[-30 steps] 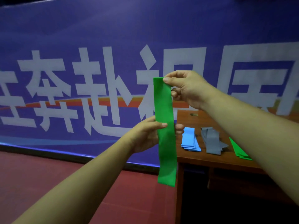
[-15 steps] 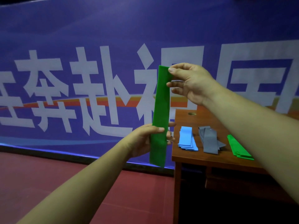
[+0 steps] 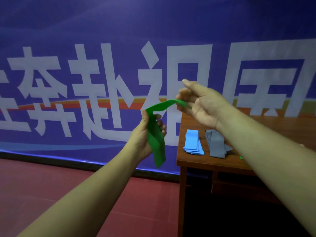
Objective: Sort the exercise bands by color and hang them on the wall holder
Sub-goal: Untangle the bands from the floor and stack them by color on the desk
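**Green exercise band held in the air between both hands, left of the worktop**

- Band position: carried clear of the worktop, in front of a blue banner with large white characters. It is bent over on itself, the upper part arching to the right and the lower end hanging free.
- Left hand: the middle of the band is gripped, with the thumb laid up its left edge and the fingers curled round behind it.
- Right hand: the upper end of the band is pinched among the curled lower fingers. One digit is stretched out straight above them, clear of the band.
- On the worktop: a stack of blue bands and a pile of grey bands are laid side by side, near but apart. A sliver of bright green is glimpsed past the right forearm; whether it is a third pile cannot be told.
- Wall holder: not in view. Nothing is seen hung.
- Step judged: sorting appears largely done, and this green band is being gathered or folded in hand, either for its pile or for hanging.
- Next move, as judged: the slack material must be kept under control at both ends so that it does not twist or slip. A destination must then be found, either the green pile or the holder, for which the view would have to be turned.
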`<act>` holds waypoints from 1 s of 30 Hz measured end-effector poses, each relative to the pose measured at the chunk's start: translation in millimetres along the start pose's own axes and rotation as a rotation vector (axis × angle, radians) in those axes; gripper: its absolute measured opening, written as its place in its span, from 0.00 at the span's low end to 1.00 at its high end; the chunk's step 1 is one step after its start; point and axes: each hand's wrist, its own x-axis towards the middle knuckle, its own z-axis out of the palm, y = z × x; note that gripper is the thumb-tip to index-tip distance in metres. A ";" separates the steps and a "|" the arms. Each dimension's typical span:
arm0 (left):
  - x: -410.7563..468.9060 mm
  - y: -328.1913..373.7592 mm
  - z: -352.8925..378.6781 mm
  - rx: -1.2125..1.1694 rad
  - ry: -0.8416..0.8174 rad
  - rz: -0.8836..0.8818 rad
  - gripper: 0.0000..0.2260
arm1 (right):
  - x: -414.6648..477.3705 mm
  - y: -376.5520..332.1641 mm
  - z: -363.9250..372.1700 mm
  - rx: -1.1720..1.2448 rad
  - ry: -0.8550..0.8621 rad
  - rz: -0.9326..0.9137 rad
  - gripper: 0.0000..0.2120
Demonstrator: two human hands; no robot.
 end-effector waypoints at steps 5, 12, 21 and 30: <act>4.1 5.9 7.3 -0.059 0.018 0.058 0.30 | -11.9 45.9 -2.0 -0.130 0.069 0.050 0.08; 0.7 10.4 21.2 -0.049 0.017 0.033 0.31 | -16.4 94.9 -1.9 -0.072 0.136 0.202 0.05; 4.9 15.2 28.4 -0.048 -0.011 0.031 0.33 | -13.3 119.9 -5.3 -0.058 0.076 0.282 0.07; 9.8 8.2 28.8 0.133 -0.072 0.011 0.32 | -17.5 125.4 -17.7 -0.224 0.104 0.201 0.09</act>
